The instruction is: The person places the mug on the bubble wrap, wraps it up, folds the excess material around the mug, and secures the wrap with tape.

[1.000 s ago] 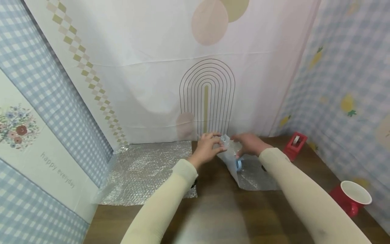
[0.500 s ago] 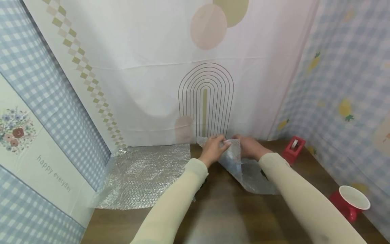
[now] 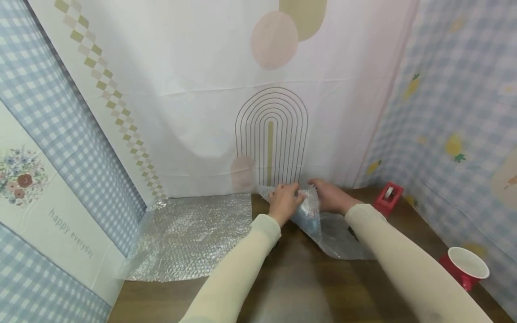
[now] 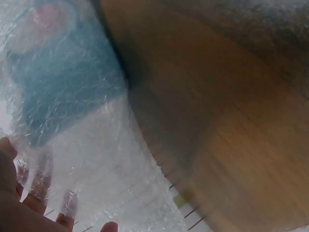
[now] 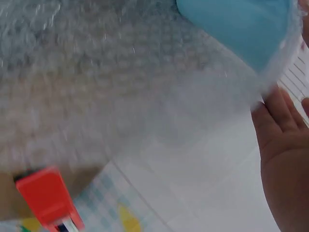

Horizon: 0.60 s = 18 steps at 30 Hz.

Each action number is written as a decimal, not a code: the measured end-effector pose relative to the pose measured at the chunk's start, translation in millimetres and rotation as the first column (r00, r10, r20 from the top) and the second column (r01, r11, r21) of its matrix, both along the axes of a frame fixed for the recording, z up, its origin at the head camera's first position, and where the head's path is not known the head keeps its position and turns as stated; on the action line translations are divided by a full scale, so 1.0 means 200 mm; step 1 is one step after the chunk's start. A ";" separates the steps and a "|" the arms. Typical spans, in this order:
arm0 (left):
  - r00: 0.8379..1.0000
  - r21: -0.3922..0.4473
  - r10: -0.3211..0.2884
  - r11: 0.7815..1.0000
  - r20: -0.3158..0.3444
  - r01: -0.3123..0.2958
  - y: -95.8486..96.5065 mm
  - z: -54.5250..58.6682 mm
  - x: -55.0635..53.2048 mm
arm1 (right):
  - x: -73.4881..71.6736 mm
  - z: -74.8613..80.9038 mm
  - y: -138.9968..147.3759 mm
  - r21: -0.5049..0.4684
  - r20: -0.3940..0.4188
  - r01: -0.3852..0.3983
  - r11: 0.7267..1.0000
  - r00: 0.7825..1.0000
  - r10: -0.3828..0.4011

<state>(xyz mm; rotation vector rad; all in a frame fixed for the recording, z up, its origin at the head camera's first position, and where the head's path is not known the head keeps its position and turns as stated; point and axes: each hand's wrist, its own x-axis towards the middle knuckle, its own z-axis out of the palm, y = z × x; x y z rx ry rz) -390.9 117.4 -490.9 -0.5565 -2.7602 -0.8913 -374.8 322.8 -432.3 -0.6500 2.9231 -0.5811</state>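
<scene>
A clear bubble wrap sheet [image 3: 345, 244] lies on the table, its left part folded up over a light blue, cup-like object [image 4: 72, 82]. Through the wrap, a white and pink print shows on that object. My left hand [image 3: 284, 202] holds the raised flap from the left; in the left wrist view several of its fingers show through the plastic. On the other side, my right hand [image 3: 333, 197] grips the wrap beside the blue object, its fingertips at the sheet's edge in the right wrist view. Its thumb is hidden.
Left of my hands lies a second bubble wrap sheet [image 3: 198, 237] on the brown table [image 3: 299, 282]. A red tape dispenser [image 3: 388, 199] stands at the back right. Near the right edge is a red mug [image 3: 464, 267], white inside. Fabric hangings [image 3: 194, 112] enclose the table.
The wrap's flap has come up over the blue object, covering it. My left hand has shifted right and slightly nearer; my right hand has gone behind the flap.
</scene>
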 end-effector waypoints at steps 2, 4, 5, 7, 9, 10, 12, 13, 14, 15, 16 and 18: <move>1.000 0.001 0.012 1.000 -0.006 -0.012 0.01 0.00 0.00 | 0.00 0.04 0.02 -0.008 0.045 -0.048 0.999 0.998 0.049; 1.000 -0.002 0.023 1.000 -0.014 -0.023 0.02 -0.01 0.01 | 0.01 0.08 0.04 -0.012 0.079 -0.092 0.996 0.993 0.092; 0.999 -0.007 0.027 1.000 -0.016 -0.027 0.02 -0.02 0.02 | 0.02 0.10 0.04 -0.021 0.087 -0.109 0.994 0.990 0.110; 0.999 -0.016 0.035 0.999 -0.018 -0.035 0.03 -0.02 0.02 | 0.05 0.14 0.03 -0.023 0.078 -0.108 0.994 0.991 0.110; 0.999 -0.027 0.041 0.999 -0.019 -0.041 0.03 -0.02 0.03 | 0.07 0.17 0.00 -0.012 0.047 -0.085 0.996 0.995 0.085; 0.999 -0.032 0.044 0.998 -0.021 -0.045 0.04 -0.02 0.02 | 0.08 0.18 -0.02 0.007 0.037 -0.069 0.998 0.997 0.069; 0.998 -0.038 0.049 0.998 -0.027 -0.050 0.04 -0.01 0.02 | 0.09 0.20 -0.06 0.085 0.020 -0.040 0.996 0.999 0.039; 0.998 -0.038 0.050 0.998 -0.033 -0.051 0.04 -0.01 0.01 | 0.09 0.20 -0.08 0.130 0.018 -0.036 0.991 0.999 0.034; 0.998 -0.034 0.050 0.998 -0.036 -0.051 0.04 0.00 0.01 | 0.10 0.20 -0.09 0.178 0.016 -0.030 0.984 0.999 0.028; 0.998 -0.030 0.049 0.998 -0.037 -0.050 0.04 0.00 0.01 | 0.10 0.19 -0.11 0.217 0.013 -0.020 0.976 1.000 0.017; 0.998 -0.028 0.050 0.998 -0.034 -0.051 0.04 0.00 0.00 | 0.10 0.18 -0.12 0.247 0.004 -0.017 0.969 1.000 0.016; 0.999 -0.013 0.042 0.999 -0.009 -0.042 0.03 0.00 0.00 | 0.10 0.16 -0.14 0.274 0.002 0.005 0.962 1.000 -0.006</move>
